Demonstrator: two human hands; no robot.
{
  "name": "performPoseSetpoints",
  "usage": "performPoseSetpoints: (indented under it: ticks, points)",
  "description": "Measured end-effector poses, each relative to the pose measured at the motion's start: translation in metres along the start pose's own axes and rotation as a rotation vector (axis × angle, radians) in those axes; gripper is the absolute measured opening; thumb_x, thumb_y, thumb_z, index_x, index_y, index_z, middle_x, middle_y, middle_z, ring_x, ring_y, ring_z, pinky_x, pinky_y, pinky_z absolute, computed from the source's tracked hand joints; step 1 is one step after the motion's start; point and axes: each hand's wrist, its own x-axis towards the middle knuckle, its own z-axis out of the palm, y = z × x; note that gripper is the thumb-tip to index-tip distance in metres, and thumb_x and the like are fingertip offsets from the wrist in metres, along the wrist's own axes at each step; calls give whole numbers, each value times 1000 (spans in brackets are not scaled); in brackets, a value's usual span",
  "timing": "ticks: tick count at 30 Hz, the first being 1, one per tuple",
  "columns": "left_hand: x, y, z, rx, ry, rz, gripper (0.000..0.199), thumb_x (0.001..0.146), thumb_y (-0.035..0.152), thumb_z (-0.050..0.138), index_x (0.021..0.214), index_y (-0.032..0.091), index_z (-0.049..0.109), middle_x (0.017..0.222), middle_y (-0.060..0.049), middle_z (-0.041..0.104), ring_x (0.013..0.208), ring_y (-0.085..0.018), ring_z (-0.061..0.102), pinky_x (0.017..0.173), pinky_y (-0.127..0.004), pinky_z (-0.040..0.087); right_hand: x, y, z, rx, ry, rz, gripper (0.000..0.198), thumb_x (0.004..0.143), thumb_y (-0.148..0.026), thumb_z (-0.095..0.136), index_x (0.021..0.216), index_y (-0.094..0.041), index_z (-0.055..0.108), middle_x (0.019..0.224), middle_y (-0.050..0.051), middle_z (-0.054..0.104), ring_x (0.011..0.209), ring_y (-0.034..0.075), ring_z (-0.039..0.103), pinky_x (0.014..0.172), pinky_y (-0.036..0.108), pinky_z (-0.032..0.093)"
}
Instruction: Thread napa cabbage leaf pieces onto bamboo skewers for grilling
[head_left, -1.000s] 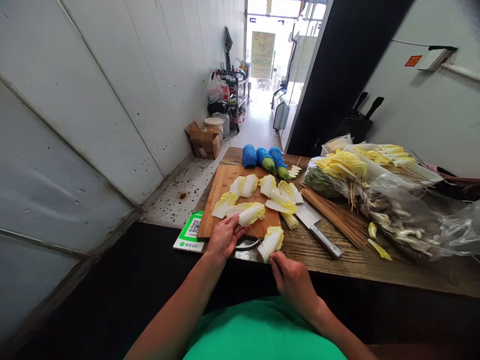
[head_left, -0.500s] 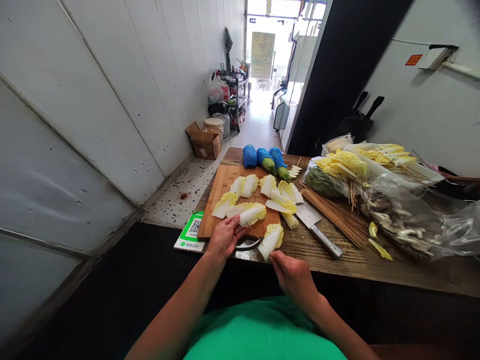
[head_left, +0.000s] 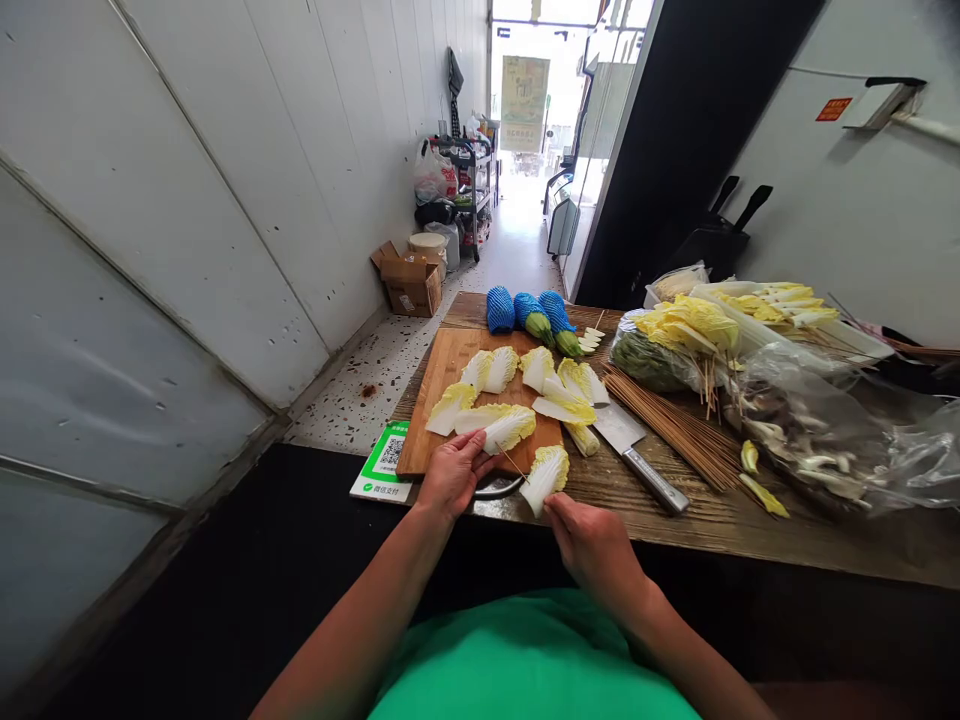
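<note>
My left hand pinches the near end of a napa cabbage leaf over the front of the wooden cutting board. Closed on the white base of another cabbage leaf, my right hand is at the table's front edge. A thin skewer spans the gap between these two leaves; where its ends sit is hidden. Several more cut leaves lie spread on the board. Right of them rests a cleaver beside a bundle of bamboo skewers.
Vegetables in blue foam nets lie behind the board. Skewered cabbage and a plastic bag of mushrooms occupy the right side. A green QR-code sign sits at the board's left corner. Beyond are a cardboard box and a cart.
The view has shifted slightly. My right hand and its cabbage leaf sit a touch higher and further right. Both hands keep their grips.
</note>
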Motion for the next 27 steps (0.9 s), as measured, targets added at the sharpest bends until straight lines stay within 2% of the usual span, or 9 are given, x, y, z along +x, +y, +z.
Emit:
performPoseSetpoints:
  ticks: [10, 27]
  points:
    - [3, 4, -5, -69, 14, -46, 11, 82, 6, 52, 81, 8, 62, 82, -12, 69, 73, -18, 67, 75, -34, 56, 3, -3, 12, 35, 53, -43, 25, 92, -15, 33, 80, -17, 54, 64, 3, 63, 54, 12, 58, 49, 24, 27]
    - [4, 0, -5, -51, -13, -12, 10, 80, 6, 54, 80, 8, 64, 82, -11, 69, 70, -17, 66, 79, -37, 55, 6, -1, 27, -16, 111, -44, 29, 94, -16, 31, 79, -16, 56, 65, 3, 63, 54, 11, 58, 50, 22, 30]
